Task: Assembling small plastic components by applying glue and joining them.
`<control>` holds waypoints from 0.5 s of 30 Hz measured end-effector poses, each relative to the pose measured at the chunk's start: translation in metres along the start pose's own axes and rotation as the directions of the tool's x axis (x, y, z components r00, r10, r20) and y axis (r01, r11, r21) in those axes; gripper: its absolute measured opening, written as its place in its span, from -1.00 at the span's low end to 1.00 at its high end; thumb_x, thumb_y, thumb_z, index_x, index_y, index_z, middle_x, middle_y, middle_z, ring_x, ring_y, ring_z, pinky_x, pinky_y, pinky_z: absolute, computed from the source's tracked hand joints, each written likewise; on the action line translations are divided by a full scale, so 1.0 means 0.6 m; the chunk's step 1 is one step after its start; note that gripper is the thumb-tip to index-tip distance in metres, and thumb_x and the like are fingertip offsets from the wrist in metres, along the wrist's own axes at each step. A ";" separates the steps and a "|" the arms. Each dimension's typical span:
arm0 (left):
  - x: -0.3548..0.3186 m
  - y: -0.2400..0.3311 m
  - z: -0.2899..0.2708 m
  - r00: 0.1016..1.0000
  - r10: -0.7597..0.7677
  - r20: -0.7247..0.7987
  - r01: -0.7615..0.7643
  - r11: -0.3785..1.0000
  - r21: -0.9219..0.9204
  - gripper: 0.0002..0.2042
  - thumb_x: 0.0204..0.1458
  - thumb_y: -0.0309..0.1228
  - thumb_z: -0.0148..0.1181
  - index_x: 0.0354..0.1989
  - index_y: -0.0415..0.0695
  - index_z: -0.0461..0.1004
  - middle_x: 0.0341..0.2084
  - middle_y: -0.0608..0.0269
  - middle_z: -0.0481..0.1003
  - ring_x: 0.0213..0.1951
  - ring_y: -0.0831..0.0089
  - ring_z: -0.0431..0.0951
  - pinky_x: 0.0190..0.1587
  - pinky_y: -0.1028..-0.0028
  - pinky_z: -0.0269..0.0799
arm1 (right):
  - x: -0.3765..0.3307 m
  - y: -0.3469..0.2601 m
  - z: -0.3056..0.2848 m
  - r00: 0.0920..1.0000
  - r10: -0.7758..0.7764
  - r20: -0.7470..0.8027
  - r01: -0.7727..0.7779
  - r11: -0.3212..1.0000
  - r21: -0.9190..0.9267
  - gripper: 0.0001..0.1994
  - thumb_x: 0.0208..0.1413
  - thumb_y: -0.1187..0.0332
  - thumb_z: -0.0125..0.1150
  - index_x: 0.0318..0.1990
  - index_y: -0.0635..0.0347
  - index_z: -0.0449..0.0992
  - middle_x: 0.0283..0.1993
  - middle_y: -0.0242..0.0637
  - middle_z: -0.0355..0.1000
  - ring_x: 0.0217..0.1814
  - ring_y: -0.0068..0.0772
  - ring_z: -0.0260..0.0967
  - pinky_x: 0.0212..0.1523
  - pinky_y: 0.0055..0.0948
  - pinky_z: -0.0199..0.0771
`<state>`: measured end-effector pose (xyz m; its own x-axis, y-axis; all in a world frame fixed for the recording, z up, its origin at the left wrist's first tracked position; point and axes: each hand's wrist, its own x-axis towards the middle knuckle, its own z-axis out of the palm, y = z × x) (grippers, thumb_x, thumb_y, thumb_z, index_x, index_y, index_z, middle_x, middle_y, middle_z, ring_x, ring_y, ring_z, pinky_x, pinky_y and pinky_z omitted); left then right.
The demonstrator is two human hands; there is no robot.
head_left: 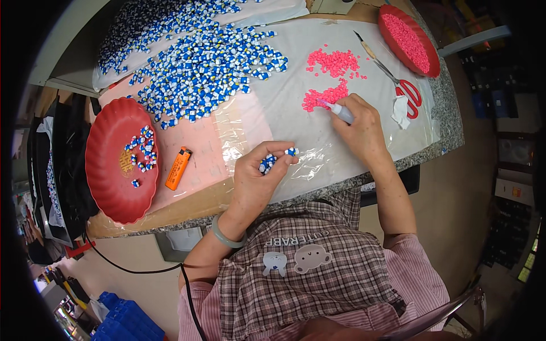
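Observation:
My left hand [259, 172] is closed around several small blue-and-white figurines [266, 164]. One more figurine [292, 152] is pinched between its thumb and fingertips. My right hand [358, 125] grips a small translucent squeeze bottle [343, 113] with a narrow pink tip. That tip is at the nearer of two heaps of tiny pink pieces [318, 98]; whether it touches a piece I cannot tell. The farther pink heap [333, 62] lies just beyond. A large spread of similar figurines [199, 74] covers the far left of the table.
A red scalloped dish [105, 165] with some figurines stands at left, beside an orange lighter [178, 168]. At far right are a red dish of pink pieces [387, 25], a craft knife [364, 44], red-handled scissors [410, 94] and crumpled white tissue [401, 112]. Granite edges the table [446, 122].

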<state>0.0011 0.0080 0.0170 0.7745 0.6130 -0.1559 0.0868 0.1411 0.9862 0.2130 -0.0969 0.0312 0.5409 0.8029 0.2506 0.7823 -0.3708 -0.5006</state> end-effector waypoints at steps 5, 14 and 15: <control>0.001 -0.002 0.001 1.000 0.021 0.004 -0.021 1.000 0.017 -0.79 0.11 -0.53 0.19 -0.08 -0.23 0.53 -0.39 0.32 0.61 -0.49 0.80 0.39 -0.49 0.75 0.25 | -0.009 -0.026 -0.022 0.949 0.203 0.240 -0.296 0.835 0.465 -0.94 0.06 0.50 0.21 -0.35 0.27 0.46 -0.40 -0.33 0.41 -0.43 -0.52 0.40 -0.43 -0.47 0.37; 0.000 0.002 -0.002 1.000 0.014 0.024 -0.015 0.999 0.043 -0.79 0.11 -0.55 0.17 -0.07 -0.23 0.53 -0.39 0.32 0.60 -0.49 0.79 0.37 -0.44 0.73 0.27 | -0.035 -0.035 0.000 0.871 0.062 0.488 -0.482 0.302 0.822 -0.93 0.11 0.49 0.20 -0.34 0.29 0.45 -0.46 -0.32 0.40 -0.52 -0.58 0.32 -0.52 -0.59 0.30; 0.000 0.004 -0.002 1.000 0.007 0.028 -0.008 0.999 0.049 -0.79 0.11 -0.55 0.17 -0.07 -0.23 0.53 -0.38 0.31 0.60 -0.46 0.76 0.42 -0.40 0.72 0.31 | -0.037 -0.036 0.003 0.859 0.044 0.510 -0.502 0.266 0.823 -0.93 0.11 0.49 0.20 -0.34 0.31 0.46 -0.47 -0.31 0.40 -0.54 -0.58 0.31 -0.53 -0.59 0.28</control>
<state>0.0006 0.0095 0.0190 0.7926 0.5916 -0.1476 0.1113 0.0976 0.9890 0.1836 -0.1058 0.0353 0.3420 0.9113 -0.2291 -0.3181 -0.1171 -0.9408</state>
